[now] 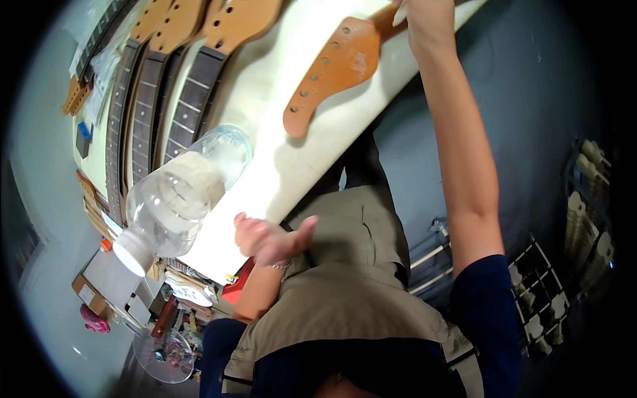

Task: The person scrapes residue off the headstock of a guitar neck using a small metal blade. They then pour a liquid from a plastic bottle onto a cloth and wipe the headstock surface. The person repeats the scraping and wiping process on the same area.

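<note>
An orange-brown guitar neck (338, 69) lies on the white tabletop with its headstock toward me and its back or face turned up; a row of several peg holes runs along one edge. My right hand (424, 20), cut off by the upper edge of the view, has its fingers closed around the neck's shaft just beyond the headstock. Over the table's near edge my left hand (269, 240) is in the air, slightly blurred, fingers and thumb apart, holding nothing. Beside it is a large clear plastic bottle (182, 189) with a white cap, its cap pointing to the lower left.
Several more guitar necks (192, 99) with dark fretboards lie side by side at the left of the white table (265, 172). A fan (162, 355) and cluttered shelves stand at the lower left. Racks holding pale necks (574, 225) are at the right.
</note>
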Action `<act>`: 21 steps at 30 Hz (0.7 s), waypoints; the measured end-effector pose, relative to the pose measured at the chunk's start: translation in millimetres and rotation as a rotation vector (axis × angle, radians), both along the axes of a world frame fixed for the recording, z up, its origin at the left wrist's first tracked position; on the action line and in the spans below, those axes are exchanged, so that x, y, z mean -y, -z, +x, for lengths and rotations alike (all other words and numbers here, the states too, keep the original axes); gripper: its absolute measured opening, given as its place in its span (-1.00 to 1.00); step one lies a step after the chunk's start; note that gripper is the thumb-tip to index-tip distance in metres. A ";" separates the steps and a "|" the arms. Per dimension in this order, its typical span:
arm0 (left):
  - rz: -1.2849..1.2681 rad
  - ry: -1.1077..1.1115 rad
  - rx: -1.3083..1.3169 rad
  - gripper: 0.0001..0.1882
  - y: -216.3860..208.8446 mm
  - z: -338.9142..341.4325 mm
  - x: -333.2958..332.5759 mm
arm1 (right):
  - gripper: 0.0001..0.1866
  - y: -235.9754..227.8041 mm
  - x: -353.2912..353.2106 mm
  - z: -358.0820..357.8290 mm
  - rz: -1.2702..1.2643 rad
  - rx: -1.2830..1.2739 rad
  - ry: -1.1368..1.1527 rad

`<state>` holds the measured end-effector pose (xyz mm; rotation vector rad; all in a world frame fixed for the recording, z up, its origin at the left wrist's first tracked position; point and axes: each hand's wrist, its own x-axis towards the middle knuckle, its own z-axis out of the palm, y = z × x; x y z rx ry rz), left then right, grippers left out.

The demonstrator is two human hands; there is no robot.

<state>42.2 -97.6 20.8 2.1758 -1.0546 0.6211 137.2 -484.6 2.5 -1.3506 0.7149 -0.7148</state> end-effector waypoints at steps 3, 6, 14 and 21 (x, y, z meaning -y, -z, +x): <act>-0.208 -0.251 -0.178 0.25 -4.8 20.3 -28.3 | -0.68 -40.1 -60.0 -30.4 0.356 0.271 -0.295; -0.361 -0.245 -0.464 0.36 2.7 53.6 -28.7 | -0.72 -51.8 -105.0 -51.4 0.786 0.439 -0.520; -0.167 -0.174 -0.575 0.03 -15.1 93.6 -16.0 | -0.74 -66.6 -144.1 -79.8 0.993 0.446 -0.529; 0.303 -0.111 -0.098 -0.07 -76.4 85.1 -7.3 | -0.73 -86.7 -152.2 -101.3 0.477 0.110 -0.407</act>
